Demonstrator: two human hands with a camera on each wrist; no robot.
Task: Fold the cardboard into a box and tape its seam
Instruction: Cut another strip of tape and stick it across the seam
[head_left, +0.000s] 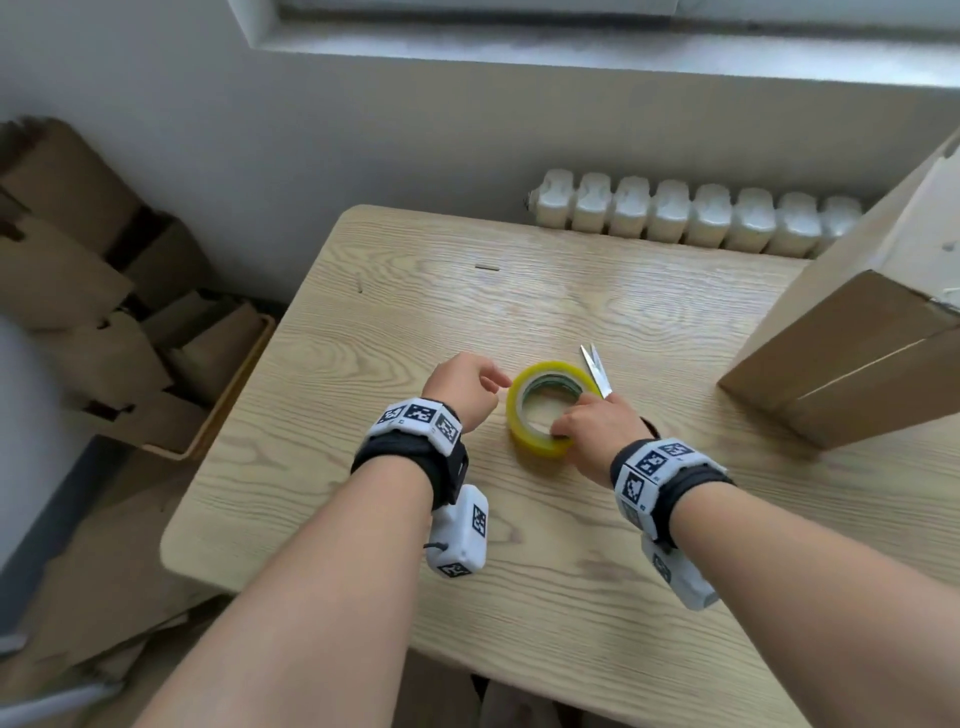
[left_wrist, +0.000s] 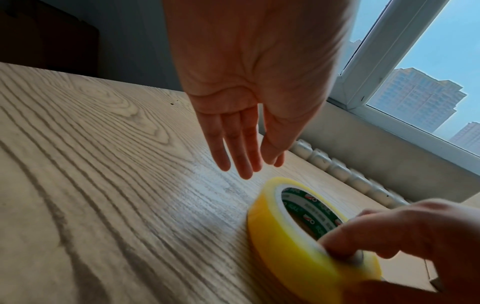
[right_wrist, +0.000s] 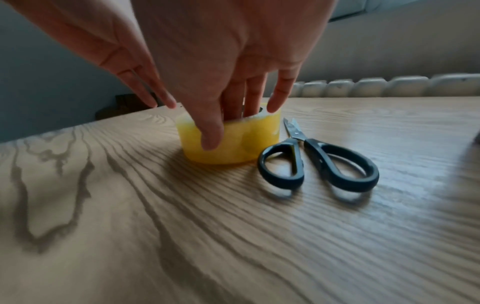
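Observation:
A yellow roll of tape (head_left: 546, 405) (left_wrist: 298, 230) (right_wrist: 233, 142) lies flat on the wooden table (head_left: 519, 571). My right hand (head_left: 587, 415) (right_wrist: 221, 115) grips its near rim, thumb on the outer wall and fingers inside the core. My left hand (head_left: 467, 384) (left_wrist: 244, 160) hovers just left of the roll with straight, relaxed fingers and holds nothing. A folded cardboard box (head_left: 852, 358) stands at the table's right side, its taped seam facing me. Black-handled scissors (head_left: 596, 370) (right_wrist: 317, 160) lie shut right beside the roll.
A white radiator (head_left: 691, 218) runs along the wall behind the table. Flattened cardboard sheets (head_left: 104, 312) are piled on the floor to the left. Bare table top lies in front of my hands and to the far left.

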